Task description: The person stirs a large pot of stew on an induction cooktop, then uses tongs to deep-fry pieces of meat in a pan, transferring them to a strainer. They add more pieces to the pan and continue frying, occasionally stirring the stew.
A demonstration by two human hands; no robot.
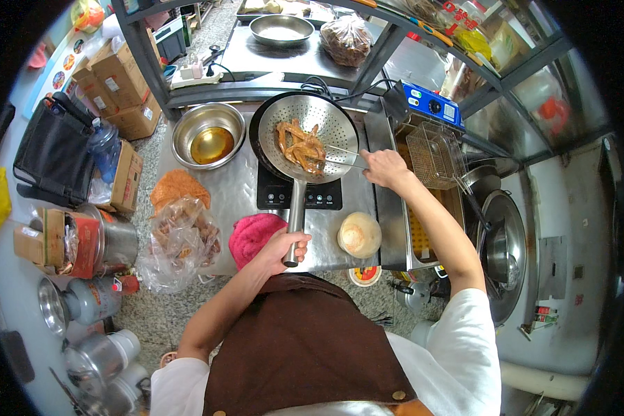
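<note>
My left hand is closed around the steel handle of a perforated strainer ladle. The ladle lies over a dark wok on an induction cooker. Several browned pieces of meat, possibly poultry, sit in the ladle. My right hand grips thin metal tongs or sticks whose far ends touch the meat. Left of the wok stands a steel bowl with amber liquid in it. A pink cloth lies beside my left hand, and a plastic tub stands right of the ladle's handle.
At the right is a deep fryer with a wire basket. An orange cloth and a clear bag of food lie at the counter's left edge. A metal shelf frame crosses behind the wok. Cardboard boxes stand at the left.
</note>
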